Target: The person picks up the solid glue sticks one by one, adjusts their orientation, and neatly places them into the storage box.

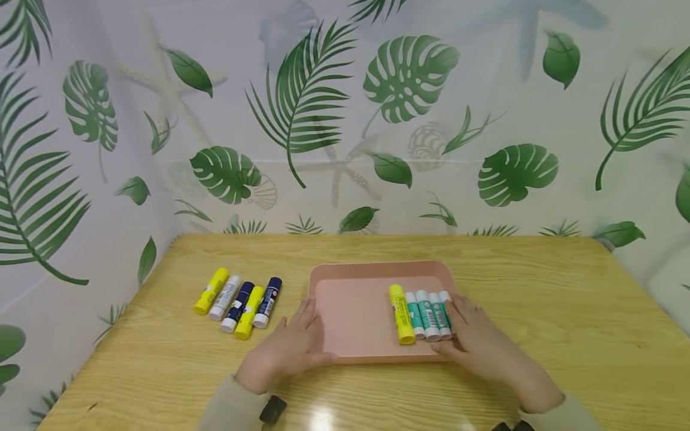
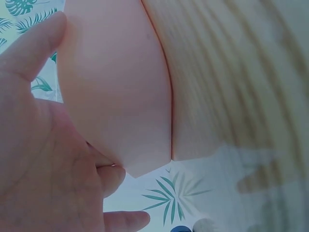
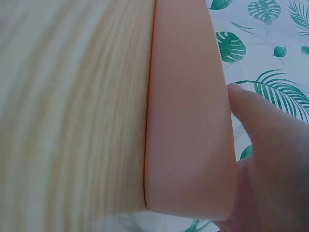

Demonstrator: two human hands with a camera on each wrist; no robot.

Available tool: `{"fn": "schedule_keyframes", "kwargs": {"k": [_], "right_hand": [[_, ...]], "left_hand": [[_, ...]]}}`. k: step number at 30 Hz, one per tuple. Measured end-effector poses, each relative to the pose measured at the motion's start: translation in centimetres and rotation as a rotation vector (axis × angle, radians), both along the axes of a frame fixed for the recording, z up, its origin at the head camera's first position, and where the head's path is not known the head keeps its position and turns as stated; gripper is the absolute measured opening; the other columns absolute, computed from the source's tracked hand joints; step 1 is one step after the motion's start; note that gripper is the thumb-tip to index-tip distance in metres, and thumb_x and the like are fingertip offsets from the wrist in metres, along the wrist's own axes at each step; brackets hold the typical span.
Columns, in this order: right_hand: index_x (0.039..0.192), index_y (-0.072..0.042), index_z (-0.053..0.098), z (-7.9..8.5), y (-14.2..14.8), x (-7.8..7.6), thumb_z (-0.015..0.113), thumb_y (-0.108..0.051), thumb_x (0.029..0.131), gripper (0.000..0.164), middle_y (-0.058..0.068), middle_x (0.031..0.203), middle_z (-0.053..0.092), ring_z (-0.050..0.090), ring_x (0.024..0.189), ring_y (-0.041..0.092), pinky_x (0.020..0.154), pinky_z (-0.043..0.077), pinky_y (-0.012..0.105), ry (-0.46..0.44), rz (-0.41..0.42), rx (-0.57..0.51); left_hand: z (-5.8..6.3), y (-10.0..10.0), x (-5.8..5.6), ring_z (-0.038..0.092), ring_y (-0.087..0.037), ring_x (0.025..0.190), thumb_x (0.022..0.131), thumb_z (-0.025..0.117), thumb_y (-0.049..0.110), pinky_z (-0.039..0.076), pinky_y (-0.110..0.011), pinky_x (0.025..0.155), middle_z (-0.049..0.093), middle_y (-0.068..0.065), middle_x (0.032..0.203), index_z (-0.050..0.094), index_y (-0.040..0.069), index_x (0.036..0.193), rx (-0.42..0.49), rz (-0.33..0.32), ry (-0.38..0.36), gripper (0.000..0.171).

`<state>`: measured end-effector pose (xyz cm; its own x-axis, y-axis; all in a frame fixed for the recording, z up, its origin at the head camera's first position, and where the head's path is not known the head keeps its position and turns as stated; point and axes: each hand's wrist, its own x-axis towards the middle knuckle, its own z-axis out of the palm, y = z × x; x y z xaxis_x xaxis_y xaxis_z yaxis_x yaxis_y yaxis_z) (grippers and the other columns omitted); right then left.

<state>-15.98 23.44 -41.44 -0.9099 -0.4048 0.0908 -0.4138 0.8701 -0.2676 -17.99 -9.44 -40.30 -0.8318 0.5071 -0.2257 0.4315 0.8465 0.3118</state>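
A shallow pink tray (image 1: 350, 317) lies on the table between both hands. My left hand (image 1: 293, 347) rests against its left side, fingers straight and thumb at the front rim. At the front right corner my right hand (image 1: 477, 341) touches the tray, its fingers along the right rim and its thumb at the front edge. Inside, toward the right, lie a yellow glue stick (image 1: 402, 314) and several teal-and-white glue sticks (image 1: 428, 315), partly hidden by the right hand. The wrist views show the tray's outer wall (image 2: 120, 92) beside the left hand and the right thumb (image 3: 251, 111) against the rim.
Left of the tray, a slanted row of glue sticks lies on the wooden table (image 1: 135, 371): two yellow ones (image 1: 250, 312), two navy ones (image 1: 268, 303) and a white one (image 1: 225, 297). A leaf-patterned cloth (image 1: 334, 131) hangs behind the table.
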Motion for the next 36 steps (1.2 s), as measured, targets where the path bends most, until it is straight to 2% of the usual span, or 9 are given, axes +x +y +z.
{"fn": "schedule_keyframes", "kwargs": {"k": [9,13,16,20,25,31,36], "right_hand": [[0.132,0.014,0.025,-0.7,0.0,-0.1,0.046,-0.052,0.085,0.084,0.030,0.139,0.016,0.015,0.128,0.040,0.097,0.018,0.055,-0.008,-0.012,-0.012],[0.132,0.015,0.024,-1.0,0.0,0.0,0.044,-0.051,0.086,0.083,0.030,0.139,0.016,0.013,0.128,0.041,0.098,0.018,0.054,-0.002,-0.019,0.000],[0.132,0.015,0.025,-1.0,-0.1,-0.1,0.044,-0.051,0.087,0.082,0.030,0.139,0.016,0.013,0.128,0.041,0.098,0.018,0.054,0.003,-0.013,0.005],[0.132,0.015,0.025,-1.0,-0.2,-0.2,0.043,-0.051,0.087,0.082,0.030,0.139,0.016,0.012,0.128,0.041,0.098,0.018,0.054,-0.005,-0.010,0.003],[0.132,0.015,0.024,-0.8,-0.2,-0.1,0.043,-0.051,0.087,0.081,0.030,0.139,0.016,0.011,0.128,0.040,0.098,0.018,0.054,-0.017,-0.017,-0.003],[0.132,0.014,0.024,-0.8,-0.2,-0.2,0.043,-0.051,0.087,0.082,0.029,0.140,0.016,0.011,0.128,0.041,0.098,0.018,0.054,-0.015,-0.017,0.005],[0.132,0.014,0.025,-1.1,-0.3,-0.2,0.043,-0.051,0.087,0.081,0.029,0.139,0.016,0.011,0.128,0.041,0.098,0.018,0.055,-0.003,-0.009,0.006]], "left_hand": [[-0.2,-0.2,-0.4,-0.003,-0.025,0.132,0.081,0.040,0.064,0.013,-0.057,0.098,0.003,-0.015,0.146,0.028,0.000,0.137,-0.005,-0.014,0.005,0.086],[0.0,-0.4,-0.5,-0.001,-0.025,0.133,0.085,0.039,0.059,0.012,-0.056,0.099,0.006,-0.014,0.146,0.027,0.002,0.138,0.035,-0.011,-0.002,0.079],[0.4,-0.8,-0.6,0.002,-0.028,0.132,0.087,0.041,0.054,0.013,-0.056,0.099,0.009,-0.015,0.145,0.027,0.001,0.138,0.071,-0.003,0.020,0.075],[1.0,-1.5,-0.8,0.012,-0.031,0.131,0.087,0.044,0.050,0.020,-0.053,0.098,0.017,-0.019,0.143,0.031,-0.002,0.136,0.094,0.044,0.125,0.072],[2.0,-2.2,-1.3,0.026,-0.033,0.126,0.085,0.052,0.045,0.029,-0.045,0.097,0.028,-0.021,0.138,0.040,-0.004,0.129,0.104,0.141,0.253,0.067],[3.9,-2.7,-1.6,0.035,-0.033,0.121,0.084,0.057,0.039,0.035,-0.044,0.093,0.036,-0.021,0.133,0.043,-0.003,0.127,0.146,0.226,0.362,0.062],[5.1,-3.0,-2.3,0.040,-0.033,0.116,0.083,0.058,0.038,0.038,-0.045,0.089,0.041,-0.020,0.129,0.046,-0.001,0.126,0.228,0.293,0.458,0.058]]}}
